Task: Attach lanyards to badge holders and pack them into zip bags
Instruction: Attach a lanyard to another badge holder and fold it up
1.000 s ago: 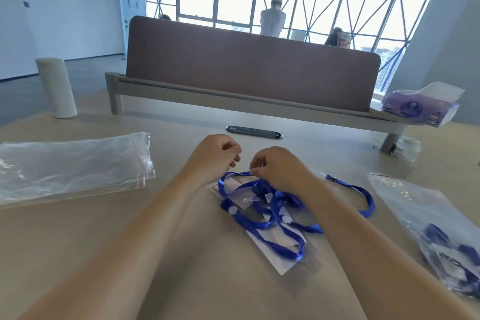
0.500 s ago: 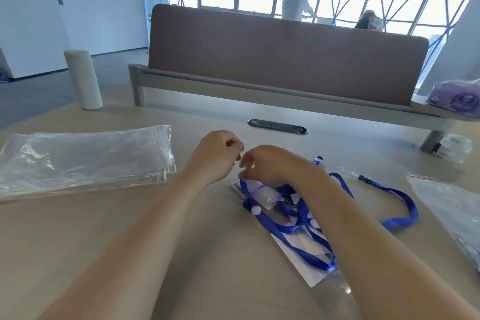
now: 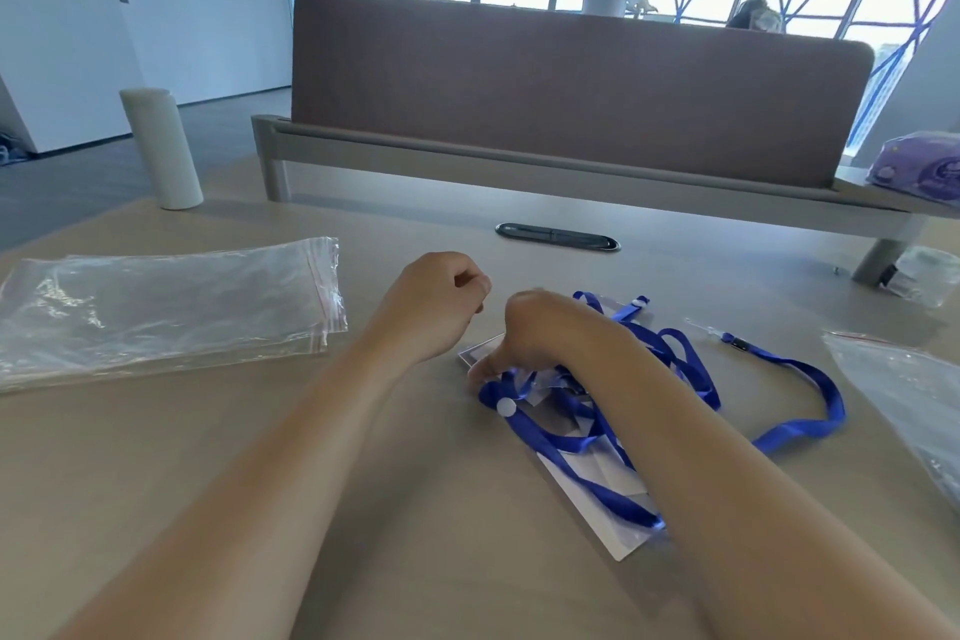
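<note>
Blue lanyards lie tangled over the clear badge holders, right of the zip bag stack. The right hand has dropped, fingertips pinching the holder's corner; the left hand hovers curled, empty. Attaching is still underway.

The right hand presses into tangled blue lanyards over badge holders; the left hand is curled beside it.

Blue lanyards lay tangled over clear badge holders mid-table; empty zip bags lay stacked flat at left.
</note>
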{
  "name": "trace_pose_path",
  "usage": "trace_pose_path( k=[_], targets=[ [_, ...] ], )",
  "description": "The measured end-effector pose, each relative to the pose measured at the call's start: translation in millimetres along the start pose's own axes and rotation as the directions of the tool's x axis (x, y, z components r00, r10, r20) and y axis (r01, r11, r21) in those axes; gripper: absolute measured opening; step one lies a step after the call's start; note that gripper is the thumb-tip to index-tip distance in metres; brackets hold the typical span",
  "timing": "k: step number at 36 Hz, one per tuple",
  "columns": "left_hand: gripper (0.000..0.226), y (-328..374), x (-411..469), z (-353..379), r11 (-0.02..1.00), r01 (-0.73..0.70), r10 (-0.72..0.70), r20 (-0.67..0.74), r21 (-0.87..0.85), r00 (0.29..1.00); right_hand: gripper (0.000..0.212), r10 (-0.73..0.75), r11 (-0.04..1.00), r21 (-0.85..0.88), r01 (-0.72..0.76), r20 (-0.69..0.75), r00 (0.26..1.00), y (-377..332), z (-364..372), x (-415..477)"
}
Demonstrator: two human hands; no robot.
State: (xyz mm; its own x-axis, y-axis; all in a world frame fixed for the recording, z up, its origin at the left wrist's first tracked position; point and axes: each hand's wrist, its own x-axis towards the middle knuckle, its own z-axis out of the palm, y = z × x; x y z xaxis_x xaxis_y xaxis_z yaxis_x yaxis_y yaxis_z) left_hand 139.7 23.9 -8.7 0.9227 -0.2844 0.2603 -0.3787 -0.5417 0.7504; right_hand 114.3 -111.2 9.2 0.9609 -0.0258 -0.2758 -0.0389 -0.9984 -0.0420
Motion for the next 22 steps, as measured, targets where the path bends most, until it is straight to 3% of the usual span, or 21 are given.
trace_pose_path(
  k=[12, 17, 22],
  targets=[
    [0.016, -5.4, 0.4, 3.9, 0.999, 0.008, -0.007, -0.004, 0.033, 1.0, 0.043, 0.015, 0.998, 0.069, -0.014, -0.015, 1.0, 1.9, -2.2, 2.2],
    [0.02, -5.1, 1.9, 3.0, 0.992, 0.058, -0.06, 0.019, 0.11, 0.998, 0.019, -0.058, 0.958, 0.254, 0.133, -0.283, 0.958, 6.6, -8.0, 2.0],
    [0.024, -0.6, 0.7, -0.1, 0.991, 0.086, -0.091, 0.048, 0.102, 0.995, 0.019, -0.109, 0.894, 0.351, 0.28, -0.435, 0.894, 9.1, -18.4, -2.6]
  ],
)
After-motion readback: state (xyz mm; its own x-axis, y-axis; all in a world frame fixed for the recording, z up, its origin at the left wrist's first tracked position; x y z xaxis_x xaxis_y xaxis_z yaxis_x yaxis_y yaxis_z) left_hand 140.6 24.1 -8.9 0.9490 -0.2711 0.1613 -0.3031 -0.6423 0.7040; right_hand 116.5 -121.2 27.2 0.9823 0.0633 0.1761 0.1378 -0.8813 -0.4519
